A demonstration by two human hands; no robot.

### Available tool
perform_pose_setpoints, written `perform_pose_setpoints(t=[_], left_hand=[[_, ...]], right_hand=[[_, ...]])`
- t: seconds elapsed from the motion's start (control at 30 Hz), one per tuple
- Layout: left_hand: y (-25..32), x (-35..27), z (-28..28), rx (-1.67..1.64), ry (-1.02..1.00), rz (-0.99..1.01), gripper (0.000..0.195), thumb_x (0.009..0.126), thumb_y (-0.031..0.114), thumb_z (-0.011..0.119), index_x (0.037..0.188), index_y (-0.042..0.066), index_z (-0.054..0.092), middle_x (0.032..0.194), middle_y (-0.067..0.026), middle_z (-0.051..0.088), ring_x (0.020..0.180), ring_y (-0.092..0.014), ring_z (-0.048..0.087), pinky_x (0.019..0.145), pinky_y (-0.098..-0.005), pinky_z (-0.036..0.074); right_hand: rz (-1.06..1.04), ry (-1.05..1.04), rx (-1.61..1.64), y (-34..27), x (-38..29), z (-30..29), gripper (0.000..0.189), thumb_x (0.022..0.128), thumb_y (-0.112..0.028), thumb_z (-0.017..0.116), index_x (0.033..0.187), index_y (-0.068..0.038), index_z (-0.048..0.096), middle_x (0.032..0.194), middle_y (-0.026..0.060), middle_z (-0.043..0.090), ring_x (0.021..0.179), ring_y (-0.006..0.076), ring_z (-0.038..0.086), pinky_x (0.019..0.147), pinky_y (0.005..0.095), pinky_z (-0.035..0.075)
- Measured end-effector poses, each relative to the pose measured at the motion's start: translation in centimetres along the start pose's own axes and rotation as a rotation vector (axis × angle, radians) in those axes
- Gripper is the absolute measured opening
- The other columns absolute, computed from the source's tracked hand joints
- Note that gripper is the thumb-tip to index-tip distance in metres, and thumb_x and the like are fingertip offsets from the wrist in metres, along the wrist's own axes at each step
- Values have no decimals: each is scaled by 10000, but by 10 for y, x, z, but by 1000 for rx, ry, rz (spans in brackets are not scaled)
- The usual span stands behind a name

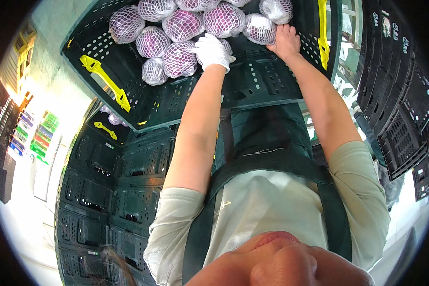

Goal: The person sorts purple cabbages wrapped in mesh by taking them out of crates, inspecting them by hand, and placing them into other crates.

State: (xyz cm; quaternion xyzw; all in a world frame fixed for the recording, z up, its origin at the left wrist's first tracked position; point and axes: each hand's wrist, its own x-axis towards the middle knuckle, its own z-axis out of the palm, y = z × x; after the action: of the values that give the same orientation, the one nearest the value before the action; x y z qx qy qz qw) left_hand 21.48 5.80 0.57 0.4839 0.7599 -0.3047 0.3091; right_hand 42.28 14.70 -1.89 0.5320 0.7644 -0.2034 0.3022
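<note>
Several round, purple produce pieces in white foam nets (183, 25) lie in a dark plastic crate (257, 98) with yellow handle latches. My left hand (213, 52), in a white glove, curves over a netted piece (226, 45) near the crate's middle, beside a larger purple one (180, 59). The palm and fingers hide much of that piece. My bare right hand (287, 41) reaches in at the right; its fingers touch the side of a paler netted piece (259, 29), below another (277, 10). Some of its fingertips are hidden, so its grip is unclear.
Stacked dark crates (139, 203) stand at the lower left, and one with a yellow latch (105, 130) holds more netted produce (115, 119). More black crates (386, 78) are stacked at the right. Coloured crates (44, 137) stand farther off at the left.
</note>
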Motion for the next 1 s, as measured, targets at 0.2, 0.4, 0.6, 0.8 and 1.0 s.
perform_pose_setpoints(t=[0.2, 0.4, 0.6, 0.8, 1.0], left_hand=[[-20, 19, -23, -148, -273, 5, 1162, 522, 666, 815, 1366, -28, 417, 1306, -227, 556, 1213, -341, 551, 1034, -393, 435], [-18, 16, -25, -152, -325, 105, 1144, 529, 616, 836, 1380, -1, 384, 1348, -246, 491, 1256, -366, 502, 1061, -399, 421], [-37, 13, 0, -392, -204, 201, 1112, 481, 492, 919, 1354, 35, 405, 1309, -245, 492, 1225, -382, 515, 1031, -408, 448], [-66, -9, 10, -787, -138, 356, 919, 560, 389, 892, 1282, 2, 478, 1186, -177, 582, 1112, -278, 579, 962, -362, 477], [-102, -59, -26, -1702, -433, 653, 559, 807, 229, 730, 1273, -24, 555, 1138, -98, 646, 1056, -168, 611, 933, -315, 487]], right_hand=[[-31, -99, -24, -1, -5, -31, 759, 664, -402, 833, 1300, -147, 507, 1271, 125, 512, 1211, 338, 467, 939, 503, 477], [-162, -326, 106, 7, -22, -112, 849, 595, -454, 827, 1291, -53, 555, 1239, 215, 590, 1155, 372, 560, 946, 450, 488], [-261, -622, 1414, 20, -79, -151, 862, 786, -359, 757, 1447, 23, 357, 1363, 140, 533, 1231, 236, 525, 1052, 366, 401], [-212, -944, 2333, 35, -124, -147, 729, 834, -464, 609, 1348, 37, 480, 1250, 228, 608, 1112, 329, 622, 985, 416, 496], [-610, -859, 2388, 48, -161, -174, 1010, 672, -652, 663, 1294, 117, 465, 1133, 379, 577, 999, 423, 637, 845, 449, 554]])
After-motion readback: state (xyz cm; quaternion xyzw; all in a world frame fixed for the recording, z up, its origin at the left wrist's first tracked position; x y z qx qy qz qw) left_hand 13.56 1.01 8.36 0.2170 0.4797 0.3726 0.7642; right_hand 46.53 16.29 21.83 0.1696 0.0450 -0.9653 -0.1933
